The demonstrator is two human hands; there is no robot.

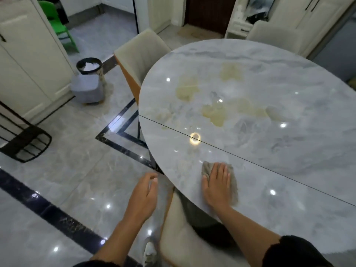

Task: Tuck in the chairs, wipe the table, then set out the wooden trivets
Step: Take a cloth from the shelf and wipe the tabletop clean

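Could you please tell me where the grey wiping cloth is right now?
In the head view, the crumpled grey cloth lies on the grey marble tabletop near its left edge, under the right hand, just nearer than the dark seam.

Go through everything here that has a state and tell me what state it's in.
table: yellowish patches mid-top
right hand: flat, pressing the cloth
cloth: spread on the table, near its edge
left hand: relaxed, empty, beside the table
near chair: tucked under the table
bin: white waste inside
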